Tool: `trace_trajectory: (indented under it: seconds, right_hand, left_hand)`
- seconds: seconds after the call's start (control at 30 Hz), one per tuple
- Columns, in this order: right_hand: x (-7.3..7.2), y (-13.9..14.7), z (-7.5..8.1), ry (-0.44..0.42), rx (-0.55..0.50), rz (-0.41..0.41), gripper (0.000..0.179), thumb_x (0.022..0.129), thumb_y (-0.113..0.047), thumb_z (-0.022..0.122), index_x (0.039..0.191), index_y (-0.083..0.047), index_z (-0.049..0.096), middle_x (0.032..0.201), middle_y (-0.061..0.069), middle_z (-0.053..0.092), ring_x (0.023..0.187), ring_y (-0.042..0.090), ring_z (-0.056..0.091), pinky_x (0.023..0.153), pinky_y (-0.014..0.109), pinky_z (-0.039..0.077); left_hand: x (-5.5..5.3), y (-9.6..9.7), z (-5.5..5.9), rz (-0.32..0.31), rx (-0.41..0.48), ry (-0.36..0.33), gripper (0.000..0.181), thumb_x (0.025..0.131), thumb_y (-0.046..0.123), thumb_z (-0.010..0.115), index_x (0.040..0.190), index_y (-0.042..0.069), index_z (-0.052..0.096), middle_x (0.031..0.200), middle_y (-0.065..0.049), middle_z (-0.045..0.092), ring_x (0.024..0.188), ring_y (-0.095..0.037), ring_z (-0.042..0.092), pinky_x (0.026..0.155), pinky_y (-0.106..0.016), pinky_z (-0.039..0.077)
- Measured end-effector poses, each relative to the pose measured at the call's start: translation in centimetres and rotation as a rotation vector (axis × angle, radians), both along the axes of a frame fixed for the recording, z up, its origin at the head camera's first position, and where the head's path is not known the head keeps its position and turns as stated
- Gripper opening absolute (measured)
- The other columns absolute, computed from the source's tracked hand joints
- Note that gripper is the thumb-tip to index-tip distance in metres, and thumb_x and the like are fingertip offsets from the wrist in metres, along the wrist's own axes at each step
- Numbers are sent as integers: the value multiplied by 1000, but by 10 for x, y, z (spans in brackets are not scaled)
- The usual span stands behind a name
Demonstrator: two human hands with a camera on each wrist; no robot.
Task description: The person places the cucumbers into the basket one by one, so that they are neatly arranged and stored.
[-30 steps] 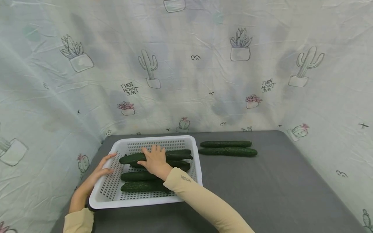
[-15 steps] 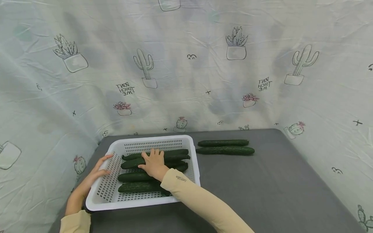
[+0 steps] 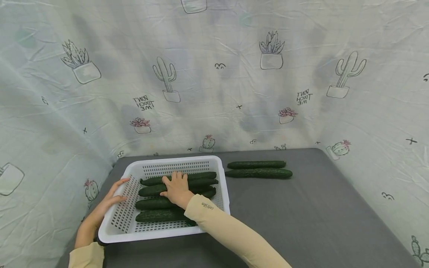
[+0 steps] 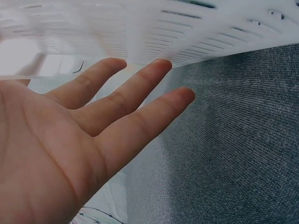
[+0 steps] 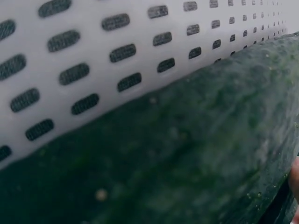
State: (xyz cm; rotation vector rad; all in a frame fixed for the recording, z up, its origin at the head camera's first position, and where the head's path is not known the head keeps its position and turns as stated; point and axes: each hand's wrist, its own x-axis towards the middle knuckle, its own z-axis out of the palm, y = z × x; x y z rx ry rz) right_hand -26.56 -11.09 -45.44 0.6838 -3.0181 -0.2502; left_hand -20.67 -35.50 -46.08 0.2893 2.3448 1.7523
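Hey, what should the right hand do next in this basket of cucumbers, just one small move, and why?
Probably loosen the right hand and lift it off the cucumber under it. That one appears to lie in the basket, while two more cucumbers sit outside on the table, so a free hand seems more useful.

Wrinkled pale sheeting (image 3: 201, 83) printed with potted cacti, succulents and mirrored lettering hangs behind the gray, woven-surfaced table (image 3: 301, 208) and along its left and right sides.

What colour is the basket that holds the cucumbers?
The basket is white; the head view shows it best.
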Motion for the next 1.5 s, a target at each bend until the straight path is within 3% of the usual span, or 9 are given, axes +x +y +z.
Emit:
trace_trajectory:
  seconds: [0.1, 0.23, 0.33, 0.63, 0.87, 1.03, 1.37, 1.5]
  right_hand:
    - [1, 0, 1, -4, 1, 8, 46, 83, -68, 38, 120, -39, 40, 109, -3, 43, 98, 15, 38, 82, 31, 32]
    - [2, 1, 3, -22, 9, 23, 46, 83, -68, 40, 119, -39, 41, 110, -2, 43, 100, 16, 39, 84, 32, 32]
    - [3, 1, 4, -42, 28, 31, 47, 82, -68, 39, 120, -40, 41, 112, -2, 42, 102, 16, 39, 86, 33, 32]
    - [8, -1, 13, -69, -8, 61, 41, 85, -67, 36, 113, -39, 45, 112, -3, 42, 99, 15, 38, 85, 32, 31]
    - [13, -1, 25, -66, -31, 104, 43, 88, -64, 35, 123, -41, 45, 128, -2, 40, 120, 19, 38, 100, 39, 30]
    - [16, 3, 34, -79, -60, 111, 44, 88, -64, 36, 125, -43, 44, 125, -3, 42, 117, 18, 40, 98, 39, 32]
    - [27, 15, 55, -5, -118, 149, 49, 87, -67, 30, 126, -42, 46, 124, -1, 43, 113, 20, 43, 97, 42, 34]
    - [33, 23, 65, 71, -119, 165, 50, 86, -68, 29, 125, -41, 47, 117, -2, 45, 104, 18, 43, 89, 37, 36]
  left_hand:
    - [1, 0, 0, -1, 4, 4, 62, 97, 14, 38, 148, 24, 4, 145, -22, -1, 117, -32, 34, 77, -49, 44]
    - [1, 1, -2, -7, 34, 7, 63, 97, 13, 37, 148, 25, 2, 145, -24, -4, 123, -50, 20, 76, -50, 44]
    - [2, 2, -3, 1, 37, 7, 63, 97, 12, 37, 148, 26, 2, 145, -25, -5, 122, -54, 18, 75, -50, 45]
    - [4, 2, -5, 7, 34, 3, 62, 97, 13, 37, 148, 24, 2, 145, -24, -4, 121, -53, 21, 75, -50, 45]
    - [6, 0, -5, 19, 26, -12, 62, 97, 14, 38, 148, 23, 3, 144, -24, 0, 117, -48, 29, 75, -49, 46]
    - [6, 0, -4, 18, 26, -15, 61, 97, 15, 38, 148, 24, 4, 144, -23, 2, 116, -42, 34, 75, -49, 46]
    - [5, 1, 0, 14, 24, -23, 61, 98, 15, 37, 148, 24, 3, 145, -23, -1, 119, -49, 28, 76, -48, 46]
    - [3, 2, 2, 13, 28, -25, 61, 98, 16, 38, 148, 24, 3, 145, -24, -1, 120, -50, 27, 76, -48, 46]
